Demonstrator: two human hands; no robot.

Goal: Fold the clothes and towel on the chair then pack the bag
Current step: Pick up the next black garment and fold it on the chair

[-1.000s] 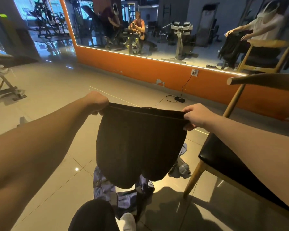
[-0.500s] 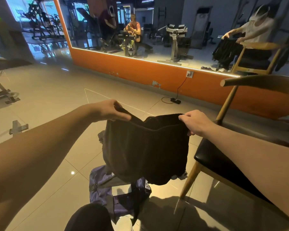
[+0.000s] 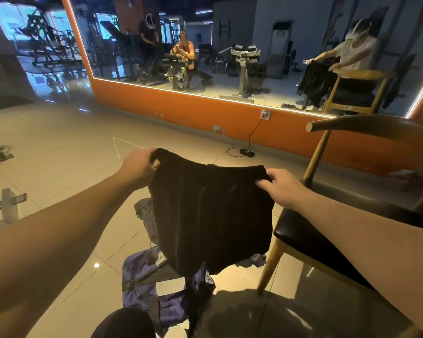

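The left grip [image 3: 139, 164] pinches the top left corner of a black garment [image 3: 210, 215], fingers curled over its gathered edge. The right grip [image 3: 282, 187] pinches the top right corner the same way. The garment is held in the air, spread flat. Its top edge runs left to right and sits a little lower on the right, and the cloth hangs straight down from it. The lower hem hangs over a purple bag [image 3: 142, 276] lying open on the tiled floor [image 3: 59, 154]. A wooden chair [image 3: 300, 237] with a black seat stands just right of the garment.
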